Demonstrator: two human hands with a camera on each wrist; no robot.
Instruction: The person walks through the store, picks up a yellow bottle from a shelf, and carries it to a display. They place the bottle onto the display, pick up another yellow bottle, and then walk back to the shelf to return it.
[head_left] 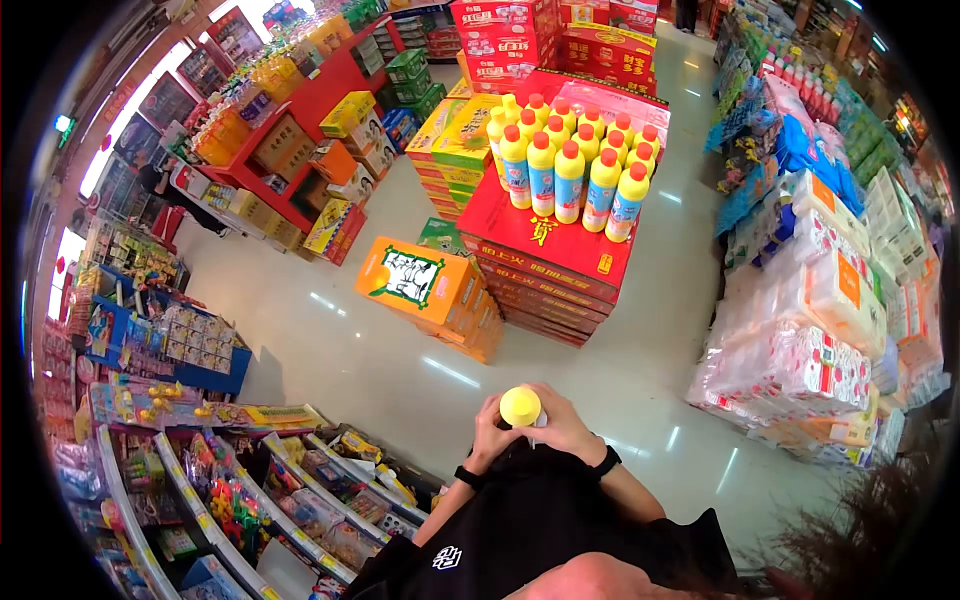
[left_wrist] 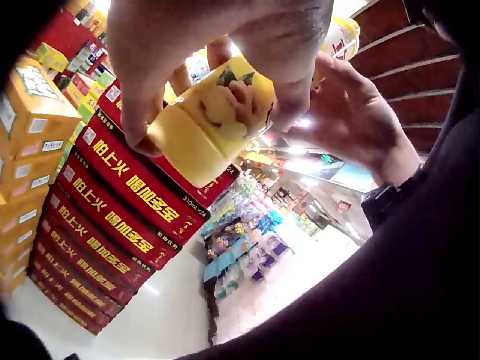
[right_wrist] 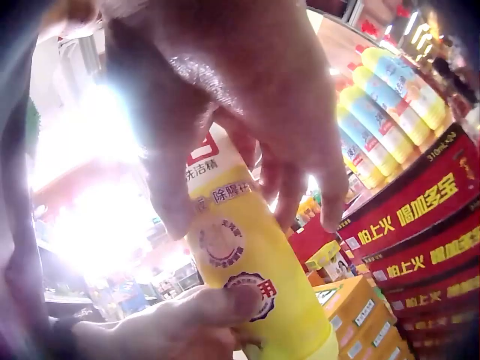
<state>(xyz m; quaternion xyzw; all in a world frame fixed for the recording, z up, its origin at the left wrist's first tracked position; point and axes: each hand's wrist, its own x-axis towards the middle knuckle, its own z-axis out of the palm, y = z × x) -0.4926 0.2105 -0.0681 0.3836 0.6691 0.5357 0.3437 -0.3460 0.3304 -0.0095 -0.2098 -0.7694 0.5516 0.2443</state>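
Note:
In front of my body, both hands hold a yellow dish soap bottle point(head_left: 521, 406). Its round yellow end faces up in the head view. My left hand point(head_left: 490, 436) grips its left side and my right hand point(head_left: 567, 428) its right side. From the left wrist, fingers of the left hand point(left_wrist: 202, 37) curl round the bottle point(left_wrist: 196, 146) near its plain yellow end. In the right wrist view, the bottle's point(right_wrist: 259, 259) printed label shows. Fingers of the right hand point(right_wrist: 232, 82) reach down round it, while a thumb of the left hand point(right_wrist: 217, 307) presses on the label.
Several yellow bottles with red caps point(head_left: 568, 180) stand on stacked red cartons point(head_left: 545, 250) ahead. Orange boxes point(head_left: 430, 290) sit left of them. Shelves of small goods point(head_left: 250, 490) run along my left, and wrapped paper packs point(head_left: 800, 340) are piled on the right.

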